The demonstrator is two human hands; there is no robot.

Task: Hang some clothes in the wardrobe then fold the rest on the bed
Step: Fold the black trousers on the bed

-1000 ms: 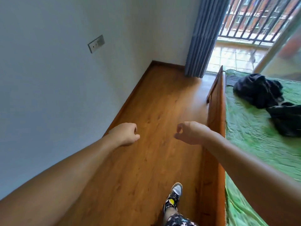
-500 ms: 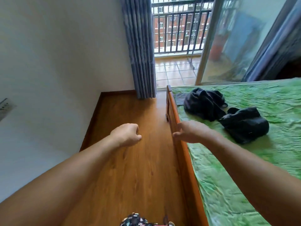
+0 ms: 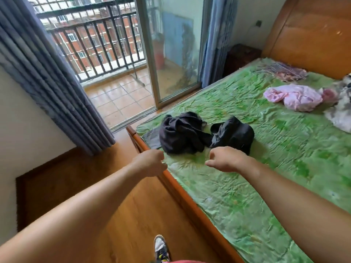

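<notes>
A wooden-framed bed (image 3: 190,204) carries everything on a crumpled green sheet (image 3: 266,177). Toward the sheet's 10 o'clock corner lie two bunched heaps: a black garment (image 3: 180,135) and, touching it at its 3 o'clock, a second dark garment (image 3: 235,132). A flat grey cloth (image 3: 151,138) pokes out from under the first at 9 o'clock. Toward 2 o'clock sits a crumpled pink garment (image 3: 296,97) — a purple striped cloth (image 3: 283,71) at its 12 o'clock, a pale patterned cloth (image 3: 340,112) at its 3 o'clock.

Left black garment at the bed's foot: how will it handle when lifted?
Probably floppy: the black garment lies crumpled in soft folds, so it should drape. Likely light: the cloth looks thin. A trailing part reaches the second dark heap, which may drag along.
</notes>
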